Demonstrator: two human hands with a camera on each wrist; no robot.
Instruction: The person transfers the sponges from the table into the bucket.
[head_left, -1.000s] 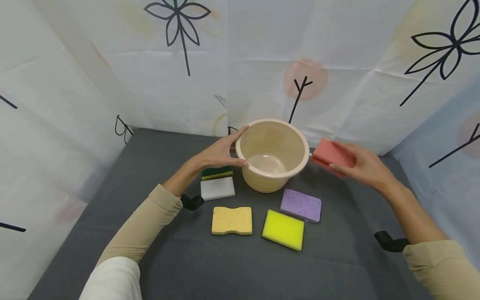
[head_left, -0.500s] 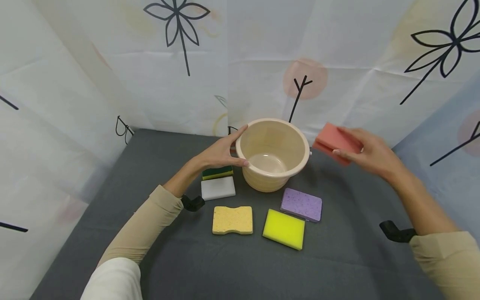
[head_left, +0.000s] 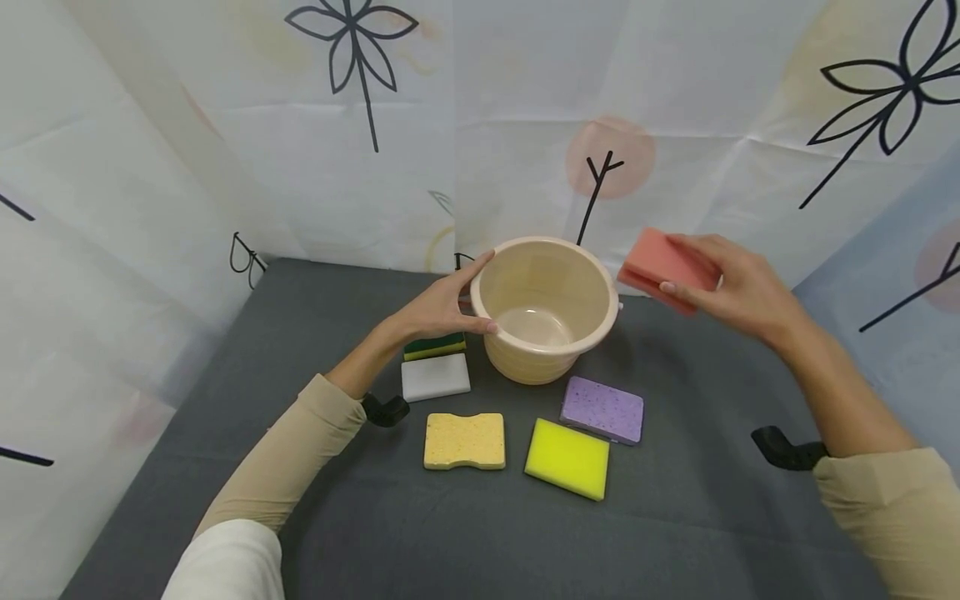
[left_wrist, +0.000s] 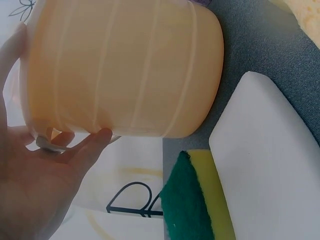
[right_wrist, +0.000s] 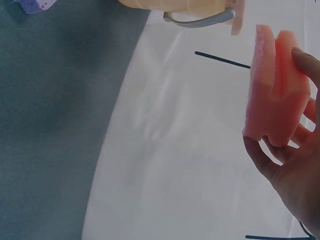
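Observation:
A beige bucket (head_left: 528, 360) stands upright at the back of the dark table, its inside showing bare. My left hand (head_left: 441, 307) grips its left rim, thumb at the front and fingers round the far side. In the left wrist view the fingertips touch the ribbed bucket wall (left_wrist: 125, 65), close to the handle's end. My right hand (head_left: 746, 287) pinches a pink sponge (head_left: 666, 265) in the air, just right of the bucket rim. The right wrist view shows a deep groove along this pink sponge (right_wrist: 275, 102), with fingers and thumb on opposite sides.
Before the bucket lie a purple sponge (head_left: 602, 409), a bright yellow sponge (head_left: 567, 459) and a pale yellow notched sponge (head_left: 465, 442). Left of it are a white sponge (head_left: 436, 377) and a green-and-yellow scrub sponge (head_left: 433, 346). A patterned white cloth (head_left: 517, 158) hangs behind.
My right hand has raised the pink sponge from beside the bucket to about rim height, lately drifting slightly left. The left hand and bucket have stayed in place.

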